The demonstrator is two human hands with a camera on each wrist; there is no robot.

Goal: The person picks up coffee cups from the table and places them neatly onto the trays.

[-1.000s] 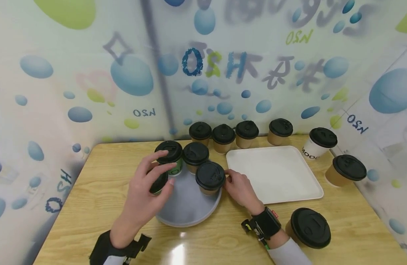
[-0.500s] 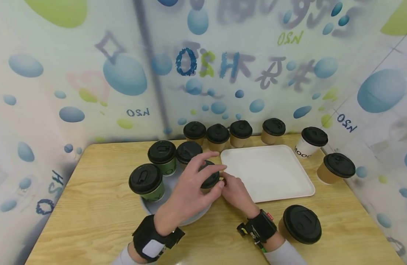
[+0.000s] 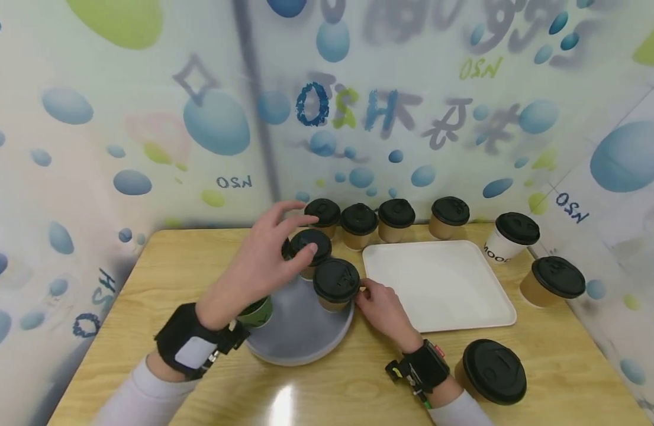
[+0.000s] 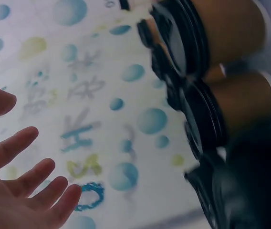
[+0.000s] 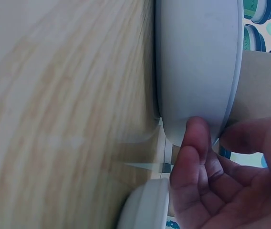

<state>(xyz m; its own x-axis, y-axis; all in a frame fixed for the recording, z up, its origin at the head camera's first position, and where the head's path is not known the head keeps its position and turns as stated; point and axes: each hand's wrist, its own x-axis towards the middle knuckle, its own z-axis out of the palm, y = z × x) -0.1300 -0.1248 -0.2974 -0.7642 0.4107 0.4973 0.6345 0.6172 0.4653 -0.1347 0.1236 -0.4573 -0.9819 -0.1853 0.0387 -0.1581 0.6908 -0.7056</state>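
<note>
Nearest, on the wooden bench point(image 3: 327, 390), a brown paper cup with a black lid point(image 3: 494, 371) stands at 5 o'clock from the white tray. Then comes the round grey tray point(image 3: 300, 334), left of the bench's middle. At its 3 o'clock the right hand point(image 3: 382, 307) has a narrow grip, pinching the rim: fingers against the outer wall, thumb at the edge. A green cup point(image 3: 260, 315) stands at the round tray's 9 o'clock, partly hidden, and a lidded brown cup point(image 3: 336, 283) at 2 o'clock, just beside the right hand. The left hand point(image 3: 260, 260) hovers over the tray's 11 o'clock side, its grip wide, thumb and fingers spread; another brown cup point(image 3: 312, 244) sits near 12. The white tray point(image 3: 438, 290) lies at the round tray's 3 o'clock. From it, a brown cup point(image 3: 553, 283) stands at 3 o'clock, a white cup with dark lettering point(image 3: 502, 244) at 2, and four lidded cups point(image 3: 396, 214) line the bench's far edge from 10 to 12. Behind rises a bubble-patterned wall point(image 3: 284, 148).
</note>
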